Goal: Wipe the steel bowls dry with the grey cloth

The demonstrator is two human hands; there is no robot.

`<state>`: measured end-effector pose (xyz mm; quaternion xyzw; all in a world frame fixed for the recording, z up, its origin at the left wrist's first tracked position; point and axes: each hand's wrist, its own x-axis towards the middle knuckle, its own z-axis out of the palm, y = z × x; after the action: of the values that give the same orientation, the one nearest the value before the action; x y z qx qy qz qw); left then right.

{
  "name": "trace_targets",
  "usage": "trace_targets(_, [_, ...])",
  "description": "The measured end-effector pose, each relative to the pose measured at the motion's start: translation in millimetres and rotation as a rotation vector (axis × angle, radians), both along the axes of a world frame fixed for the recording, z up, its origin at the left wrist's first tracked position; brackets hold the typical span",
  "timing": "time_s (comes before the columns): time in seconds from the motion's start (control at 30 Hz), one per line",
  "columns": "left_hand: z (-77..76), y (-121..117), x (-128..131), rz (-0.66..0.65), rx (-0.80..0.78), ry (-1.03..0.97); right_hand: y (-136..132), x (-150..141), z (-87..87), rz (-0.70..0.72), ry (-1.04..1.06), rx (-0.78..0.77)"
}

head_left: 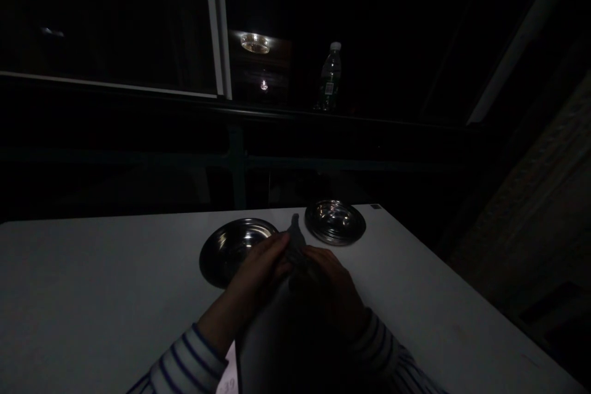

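Observation:
My left hand (263,261) and my right hand (335,280) come together over the white table, both closed on a grey cloth (295,237). A narrow tip of the cloth sticks up between the fingers, and its lower part is lost in shadow. Just beyond my left hand, partly covered by it, is a shiny metal bowl (221,249). Farther back, past my right hand, a smaller stack of metal dishes (335,221) rests near the table's far edge.
The white table (115,283) ends on the right in a slanting edge. A plastic bottle (330,77) stands on a ledge behind it, near a window frame (218,24). Under my left forearm lies a pale slip with writing (229,375). The room is dark.

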<state>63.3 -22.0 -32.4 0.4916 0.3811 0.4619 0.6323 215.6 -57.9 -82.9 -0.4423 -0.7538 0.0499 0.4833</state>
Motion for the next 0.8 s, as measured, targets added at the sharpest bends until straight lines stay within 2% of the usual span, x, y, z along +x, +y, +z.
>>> trace_targets(0.1, [-4.0,-2,4,-0.021,-0.128,-0.039,1,-1,-2.8,0.053,0.142,-0.095])
trace_targets(0.27, [-5.4,-2,6,0.015,-0.167,-0.025,0,-3,-2.9,0.108,0.359,-0.205])
trace_targets(0.37, [-4.7,-2,5,-0.059,-0.096,-0.007,0,-7,0.6,0.141,0.475,-0.278])
trace_targets(0.47, [-5.0,-1,2,-0.165,0.054,0.086,-1,-8,4.7,0.168,0.583,-0.351])
trace_targets(0.57, [-5.0,0,1,-0.217,0.231,0.197,-1,-9,6.7,0.115,0.656,-0.401])
trace_targets(0.67, [-4.2,-1,2,-0.261,0.341,0.27,-2,-10,7.4,0.047,0.638,-0.374])
trace_targets(0.73, [-3.4,-2,2,-0.255,0.353,0.306,-3,-11,9.0,0.007,0.595,-0.346])
trace_targets(0.8, [-2.0,-2,0,-0.183,0.318,0.34,-4,-10,12.0,-0.047,0.573,-0.32])
